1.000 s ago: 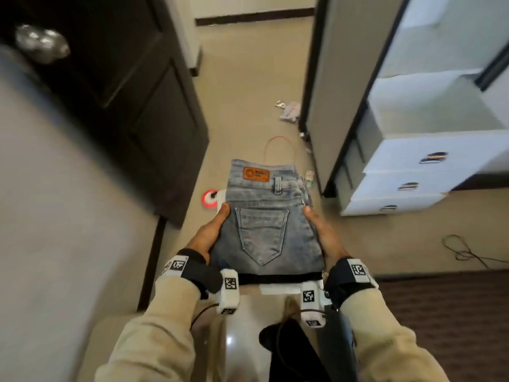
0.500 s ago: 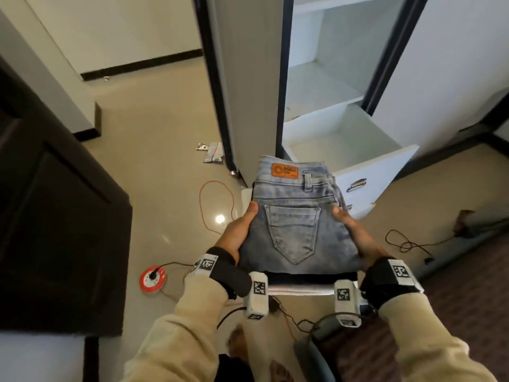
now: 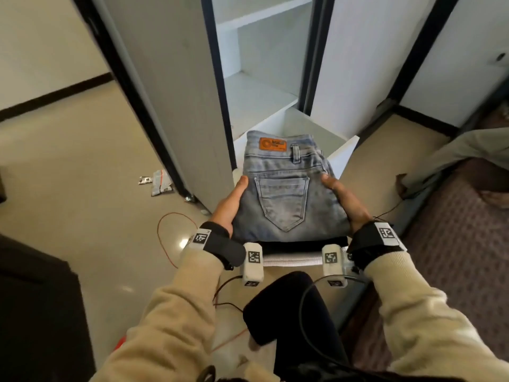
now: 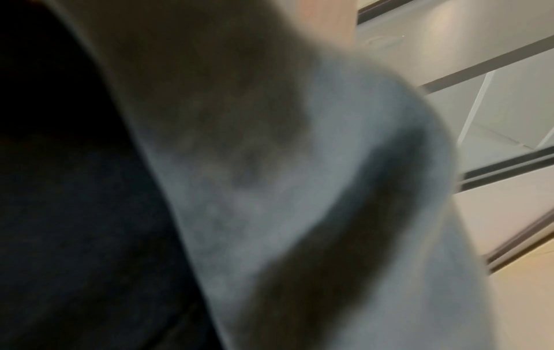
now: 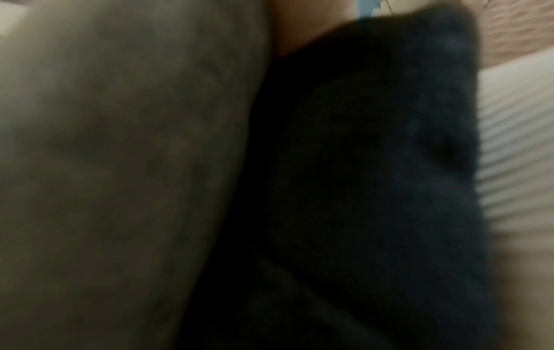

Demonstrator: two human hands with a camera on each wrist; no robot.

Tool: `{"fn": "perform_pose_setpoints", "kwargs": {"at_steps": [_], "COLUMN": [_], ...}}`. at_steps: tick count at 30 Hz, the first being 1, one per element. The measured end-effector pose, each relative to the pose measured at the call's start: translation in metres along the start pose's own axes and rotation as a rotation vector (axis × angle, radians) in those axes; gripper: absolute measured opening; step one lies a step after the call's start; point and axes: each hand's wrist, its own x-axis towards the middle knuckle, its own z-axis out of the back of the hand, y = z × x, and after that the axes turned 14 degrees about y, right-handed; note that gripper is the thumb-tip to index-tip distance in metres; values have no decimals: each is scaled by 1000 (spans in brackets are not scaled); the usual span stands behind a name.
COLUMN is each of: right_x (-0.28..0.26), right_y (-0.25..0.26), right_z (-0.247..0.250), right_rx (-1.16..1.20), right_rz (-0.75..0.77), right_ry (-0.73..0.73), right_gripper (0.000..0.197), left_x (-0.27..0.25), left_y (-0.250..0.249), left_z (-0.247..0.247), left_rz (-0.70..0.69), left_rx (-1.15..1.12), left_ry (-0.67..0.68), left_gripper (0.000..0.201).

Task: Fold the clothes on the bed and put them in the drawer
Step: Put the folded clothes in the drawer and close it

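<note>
I carry a stack of folded clothes in front of me: light blue jeans (image 3: pixel 286 188) with an orange patch on top, a black garment (image 3: pixel 292 244) under them and a white ribbed one (image 3: pixel 292 260) at the bottom. My left hand (image 3: pixel 230 204) grips the stack's left side, thumb on the denim. On the right side my right hand (image 3: pixel 343 201) holds it the same way. The far edge of the jeans hangs over the open white drawer (image 3: pixel 343 155) of the wardrobe. Both wrist views are blurred: denim (image 4: pixel 299 189) in the left one, black cloth (image 5: pixel 374 165) in the right one.
The wardrobe's grey door (image 3: pixel 176 86) stands open at the left, with white shelves (image 3: pixel 259 86) above the drawer. An orange cable (image 3: pixel 165 232) and small packets (image 3: pixel 158 183) lie on the tiled floor. A dark door (image 3: pixel 33 307) is at lower left, a patterned carpet (image 3: pixel 454 244) at right.
I have turned and stepped toward the wardrobe with the stack; the open drawer now lies directly beyond the jeans. Both hands keep the same grip.
</note>
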Motion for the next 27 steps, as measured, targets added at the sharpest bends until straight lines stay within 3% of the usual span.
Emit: {"fn": "perform_pose_setpoints", "kwargs": {"at_steps": [6, 11, 16, 21, 25, 27], "right_x": [38, 116, 199, 274, 325, 346], "right_y": [51, 98, 145, 188, 195, 194], "right_z": [25, 80, 128, 164, 172, 170], "right_rx": [-46, -60, -97, -190, -136, -107], "right_rz": [23, -22, -91, -287, -424, -498], "right_ry": [53, 59, 108, 153, 209, 261], "right_gripper": [66, 74, 45, 52, 56, 48], "left_x": [62, 145, 237, 292, 328, 339], "left_y": [-27, -54, -62, -61, -49, -46], "left_z": [-19, -49, -80, -102, -99, -95], "left_rz": [23, 38, 0, 9, 103, 149], "left_rx": [-35, -73, -148, -282, -434, -494], "left_ry": [81, 52, -83, -186, -220, -259], "left_gripper": [62, 71, 89, 73, 82, 79]}}
